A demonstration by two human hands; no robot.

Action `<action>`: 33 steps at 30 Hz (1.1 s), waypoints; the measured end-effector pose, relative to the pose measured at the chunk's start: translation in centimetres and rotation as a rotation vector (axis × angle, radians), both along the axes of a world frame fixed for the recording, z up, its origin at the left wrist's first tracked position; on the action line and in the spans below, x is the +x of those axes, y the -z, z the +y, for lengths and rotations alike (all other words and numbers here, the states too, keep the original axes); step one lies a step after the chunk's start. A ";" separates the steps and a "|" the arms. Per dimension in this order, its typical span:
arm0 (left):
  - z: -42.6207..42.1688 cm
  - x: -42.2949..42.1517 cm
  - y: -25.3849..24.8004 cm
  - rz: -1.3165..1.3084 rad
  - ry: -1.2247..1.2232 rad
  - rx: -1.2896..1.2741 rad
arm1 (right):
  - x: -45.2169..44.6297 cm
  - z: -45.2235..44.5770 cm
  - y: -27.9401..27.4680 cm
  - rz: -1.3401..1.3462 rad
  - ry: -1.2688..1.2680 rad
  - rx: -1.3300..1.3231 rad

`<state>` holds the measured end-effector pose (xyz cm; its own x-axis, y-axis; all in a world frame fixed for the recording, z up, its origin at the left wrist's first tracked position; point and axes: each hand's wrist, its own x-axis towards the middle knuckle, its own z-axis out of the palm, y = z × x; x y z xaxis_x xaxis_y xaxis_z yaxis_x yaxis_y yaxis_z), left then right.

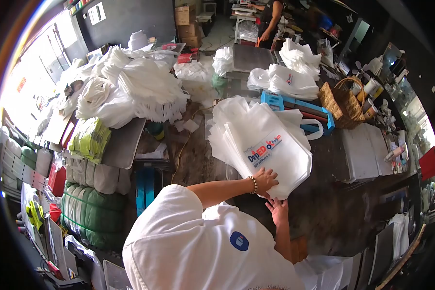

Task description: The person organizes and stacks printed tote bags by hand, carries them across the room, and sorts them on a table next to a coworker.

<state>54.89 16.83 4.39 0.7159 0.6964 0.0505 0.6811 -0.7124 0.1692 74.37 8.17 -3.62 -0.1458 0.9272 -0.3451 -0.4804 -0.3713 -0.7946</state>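
Note:
A fanned stack of white fabric bags (pixel 227 130) lies on the dark table in front of me. The top white bag (pixel 290 166) carries blue and red printed lettering, and a loop handle shows at its right. My left hand (pixel 267 182), with a beaded bracelet at the wrist, rests on the near part of this bag, fingers stretched out. My right hand (pixel 278 210) is just below it at the bag's near edge, with the edge between thumb and fingers; the fingertips are partly hidden.
Blue plastic crates (pixel 319 108) sit behind the bags, beside a wicker basket (pixel 340 104). A large heap of white bags (pixel 135 84) and a yellow-green bundle (pixel 89 140) are to the left. Green-wrapped bales (pixel 89 212) stand below. Another person (pixel 271 21) is at the back.

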 end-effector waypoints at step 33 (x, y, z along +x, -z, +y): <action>7.4 1.2 -5.1 -0.498 -0.159 -0.399 | -0.2 0.6 -5.0 -1.235 0.457 0.709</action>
